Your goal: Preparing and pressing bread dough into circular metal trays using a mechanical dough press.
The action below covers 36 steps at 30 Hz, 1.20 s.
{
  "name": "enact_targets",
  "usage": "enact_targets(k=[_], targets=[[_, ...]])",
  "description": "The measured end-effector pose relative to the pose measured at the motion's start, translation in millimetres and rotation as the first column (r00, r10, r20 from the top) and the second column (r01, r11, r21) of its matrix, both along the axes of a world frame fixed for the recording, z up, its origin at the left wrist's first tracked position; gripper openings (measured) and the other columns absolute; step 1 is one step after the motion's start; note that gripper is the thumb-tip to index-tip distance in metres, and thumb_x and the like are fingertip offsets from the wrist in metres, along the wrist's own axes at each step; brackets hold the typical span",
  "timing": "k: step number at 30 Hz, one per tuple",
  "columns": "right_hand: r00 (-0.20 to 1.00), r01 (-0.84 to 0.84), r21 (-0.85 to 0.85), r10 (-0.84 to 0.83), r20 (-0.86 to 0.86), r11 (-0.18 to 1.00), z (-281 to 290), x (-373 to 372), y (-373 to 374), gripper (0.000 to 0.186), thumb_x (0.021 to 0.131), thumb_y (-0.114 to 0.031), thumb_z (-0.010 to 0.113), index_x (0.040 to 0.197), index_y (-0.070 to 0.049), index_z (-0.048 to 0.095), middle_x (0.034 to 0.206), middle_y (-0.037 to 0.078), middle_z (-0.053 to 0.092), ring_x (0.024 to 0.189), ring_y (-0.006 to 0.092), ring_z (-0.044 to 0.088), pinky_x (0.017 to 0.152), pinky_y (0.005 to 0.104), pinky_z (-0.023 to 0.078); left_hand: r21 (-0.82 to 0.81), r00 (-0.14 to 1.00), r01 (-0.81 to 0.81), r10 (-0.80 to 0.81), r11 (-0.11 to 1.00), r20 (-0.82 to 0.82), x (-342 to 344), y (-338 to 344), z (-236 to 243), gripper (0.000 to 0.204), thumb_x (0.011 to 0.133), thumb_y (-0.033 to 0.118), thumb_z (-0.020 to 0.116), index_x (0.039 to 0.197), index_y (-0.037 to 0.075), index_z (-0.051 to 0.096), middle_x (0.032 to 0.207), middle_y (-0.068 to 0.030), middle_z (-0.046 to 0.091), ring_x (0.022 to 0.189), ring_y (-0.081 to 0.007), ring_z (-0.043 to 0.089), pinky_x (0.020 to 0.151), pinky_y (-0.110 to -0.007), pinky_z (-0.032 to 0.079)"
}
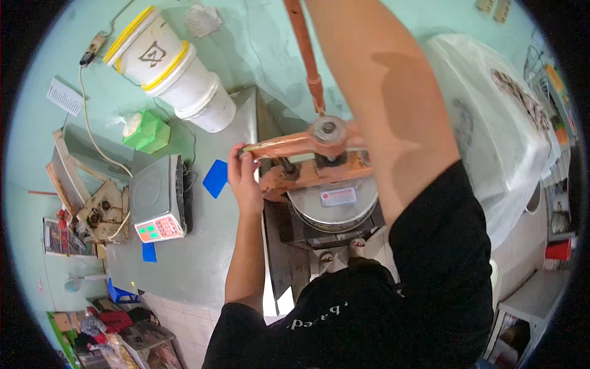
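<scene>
A press painted orange stands in the middle, with a round metal pan (335,215) under its beam. My left hand (244,172) is closed on the left end of the press's upper arm (279,147), fingers curled around its tip. A long orange rod (303,49) rises from beside the bolted hub (329,128) and leaves at the top edge. My right arm reaches up across the right side of the press and hides the right part of its arm; my right hand is beyond the top edge. A small label (338,197) lies on the pan's lid.
A metal table (184,270) on the left carries a digital scale (157,190), a green container (147,132), stacked white buckets (209,107) and a blue card (215,178). At right stands a bulky thing under a clear plastic cover (491,123). A shelf (528,295) is at lower right.
</scene>
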State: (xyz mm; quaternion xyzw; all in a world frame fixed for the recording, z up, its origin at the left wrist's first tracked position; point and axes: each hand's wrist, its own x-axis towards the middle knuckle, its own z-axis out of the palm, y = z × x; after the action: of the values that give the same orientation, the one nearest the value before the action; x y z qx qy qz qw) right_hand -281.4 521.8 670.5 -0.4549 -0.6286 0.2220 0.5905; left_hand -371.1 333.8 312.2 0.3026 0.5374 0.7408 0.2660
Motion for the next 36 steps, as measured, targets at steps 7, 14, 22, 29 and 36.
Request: enact_targets(k=[7,14,22,29,36], targets=[[0.973,-0.223,0.373,0.184,0.137,0.901,-203.7,107.0,-24.4,0.033,0.081,-0.013,0.054,0.110,0.002,0.049,0.104,0.028,0.057,0.093,0.0393,0.058,0.082,0.0442,0.045,-0.193,0.993,0.087,-0.100,0.977,-0.059,43.2,-92.4,-60.6,0.045,0.092,0.017,0.049,0.132,0.000,0.035,0.107,-0.0064,0.057,0.087,-0.0113,0.052,0.077,-0.024,0.043],[0.822,0.383,-0.343,-0.486,-0.296,0.858,-525.7,236.2,-155.7,0.037,0.085,-0.003,0.049,0.119,0.002,0.039,0.120,0.012,0.041,0.109,0.0213,0.044,0.095,0.0324,0.034,-0.462,0.858,0.473,-0.274,0.750,0.434,86.9,-219.5,-145.1,0.030,0.093,0.022,0.048,0.116,0.003,0.052,0.097,-0.0070,0.060,0.084,-0.0139,0.055,0.077,-0.026,0.044],[0.570,-0.603,-0.777,-0.582,-0.580,0.184,-661.0,202.1,-257.9,0.036,0.090,-0.042,0.047,0.101,-0.008,0.047,0.084,0.008,0.055,0.081,0.0243,0.056,0.078,0.0414,0.044,-0.490,0.667,0.710,-0.261,0.506,0.698,86.4,-196.2,-204.6,0.036,0.091,0.029,0.050,0.118,0.006,0.048,0.093,-0.0045,0.060,0.081,-0.0145,0.055,0.071,-0.029,0.043],[0.637,-0.359,-0.896,-0.633,-0.439,0.261,-676.6,208.5,-303.6,0.024,0.095,-0.033,0.040,0.106,-0.012,0.041,0.062,0.004,0.039,0.050,0.0194,0.040,0.051,0.0366,0.043,-0.622,0.649,0.627,0.127,0.469,0.750,91.4,-171.2,-265.9,0.053,0.083,0.045,0.054,0.119,0.007,0.047,0.112,-0.0093,0.054,0.098,-0.0248,0.052,0.090,-0.042,0.039],[0.848,0.473,-0.836,-0.401,0.346,0.278,-664.7,316.3,-425.0,0.022,0.074,-0.017,0.059,0.083,0.000,0.048,0.072,0.018,0.056,0.074,0.0338,0.058,0.063,0.0419,0.044,-0.401,0.510,0.772,-0.103,0.493,0.854,105.3,-199.0,-314.8,0.053,0.076,0.027,0.051,0.123,0.003,0.044,0.121,-0.0132,0.051,0.111,-0.0299,0.048,0.096,-0.042,0.038]])
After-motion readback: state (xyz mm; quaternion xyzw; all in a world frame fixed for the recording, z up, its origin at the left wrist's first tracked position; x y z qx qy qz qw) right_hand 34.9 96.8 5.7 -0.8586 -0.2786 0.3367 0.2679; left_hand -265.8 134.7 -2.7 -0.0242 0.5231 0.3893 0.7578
